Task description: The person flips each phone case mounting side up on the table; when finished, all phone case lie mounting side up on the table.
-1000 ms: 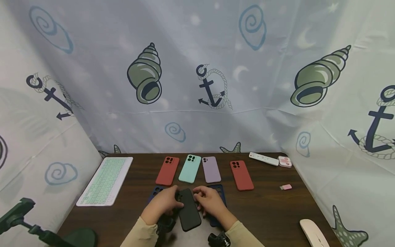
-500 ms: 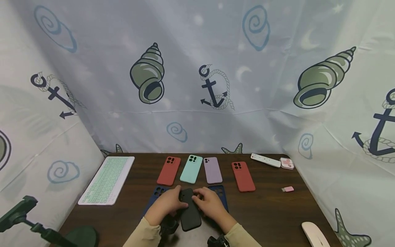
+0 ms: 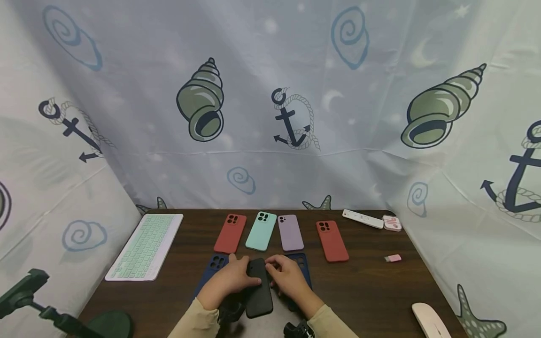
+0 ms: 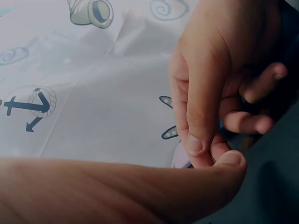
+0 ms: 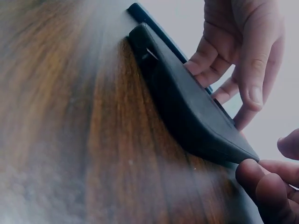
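Low over the near middle of the desk, a black phone case [image 3: 258,300] lies tilted between both hands. My left hand [image 3: 228,282] grips its left side, thumb across the flat face and fingers along the edge. At the upper right corner my right hand [image 3: 290,278] pinches the edge between thumb and fingertips. The right wrist view shows the case [image 5: 173,102] side on, a slot in its end wall. Under the hands lie two dark blue phone cases, one on the left [image 3: 216,263] and one on the right [image 3: 302,264], both partly hidden.
Behind stand out a red case [image 3: 230,234], a mint case [image 3: 261,231], a lavender case [image 3: 290,233] and another red case [image 3: 332,241]. A keyboard [image 3: 141,246] and dark green stand [image 3: 105,324] are left; a mouse [image 3: 431,321] and pink USB stick [image 3: 393,258] right.
The black case has shifted slightly and stands a little straighter. The right fingertips have settled on its upper right corner, and the left thumb reaches further across its face.
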`<action>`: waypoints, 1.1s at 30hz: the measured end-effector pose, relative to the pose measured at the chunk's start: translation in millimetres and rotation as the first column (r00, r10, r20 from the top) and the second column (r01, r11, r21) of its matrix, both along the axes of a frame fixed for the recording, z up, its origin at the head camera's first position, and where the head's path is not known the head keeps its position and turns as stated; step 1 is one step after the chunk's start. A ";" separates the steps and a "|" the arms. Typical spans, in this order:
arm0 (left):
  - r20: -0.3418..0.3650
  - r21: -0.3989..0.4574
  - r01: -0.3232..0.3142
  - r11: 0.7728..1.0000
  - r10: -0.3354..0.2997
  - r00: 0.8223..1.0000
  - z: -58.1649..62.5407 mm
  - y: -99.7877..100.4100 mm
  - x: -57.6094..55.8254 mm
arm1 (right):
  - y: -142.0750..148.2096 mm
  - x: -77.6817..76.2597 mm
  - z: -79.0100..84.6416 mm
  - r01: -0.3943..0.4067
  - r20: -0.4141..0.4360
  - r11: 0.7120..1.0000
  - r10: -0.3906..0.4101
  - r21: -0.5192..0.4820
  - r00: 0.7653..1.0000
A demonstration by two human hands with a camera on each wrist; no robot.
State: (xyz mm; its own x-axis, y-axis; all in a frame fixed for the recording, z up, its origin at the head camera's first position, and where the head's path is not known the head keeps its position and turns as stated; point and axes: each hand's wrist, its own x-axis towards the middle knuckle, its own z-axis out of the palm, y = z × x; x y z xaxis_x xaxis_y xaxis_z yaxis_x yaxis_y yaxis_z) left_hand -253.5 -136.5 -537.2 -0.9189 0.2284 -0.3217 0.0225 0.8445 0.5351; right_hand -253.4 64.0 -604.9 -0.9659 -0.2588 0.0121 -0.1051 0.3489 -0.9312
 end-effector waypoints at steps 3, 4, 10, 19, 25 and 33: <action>-0.011 0.006 0.008 1.000 -0.008 1.000 -0.7 0.9 -1.0 | 0.9 -0.4 -1.9 0.005 0.025 1.000 -0.004 -0.026 1.000; -0.013 0.003 0.011 1.000 -0.011 1.000 -1.4 1.0 -1.6 | 1.2 -0.5 -2.5 0.006 0.029 0.999 -0.005 -0.037 1.000; -0.019 0.000 0.010 1.000 -0.010 1.000 1.5 2.2 -1.0 | 2.5 -0.8 -2.8 -0.002 0.019 0.994 0.004 -0.106 1.000; -0.022 0.061 0.007 0.998 -0.006 1.000 7.5 6.4 3.6 | 1.2 1.9 -2.6 -0.016 -0.030 0.988 0.012 -0.153 0.999; -0.045 0.105 0.026 0.994 -0.021 0.999 5.1 6.2 3.9 | -0.5 3.9 -0.5 -0.051 -0.079 0.978 0.035 -0.204 0.996; -0.071 0.140 0.082 0.987 -0.073 0.995 7.1 7.4 6.2 | -1.0 -1.7 -1.5 -0.038 -0.333 0.995 0.006 -0.088 0.943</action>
State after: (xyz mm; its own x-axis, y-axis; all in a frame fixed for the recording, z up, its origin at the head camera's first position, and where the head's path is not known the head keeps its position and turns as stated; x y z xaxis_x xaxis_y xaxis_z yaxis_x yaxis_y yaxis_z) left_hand -247.3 -129.1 -530.1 -0.9146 0.3391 -0.2204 0.1239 0.7537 0.6455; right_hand -255.2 63.0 -606.5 -0.8968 -0.2622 0.3563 -0.4208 0.2574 -0.8699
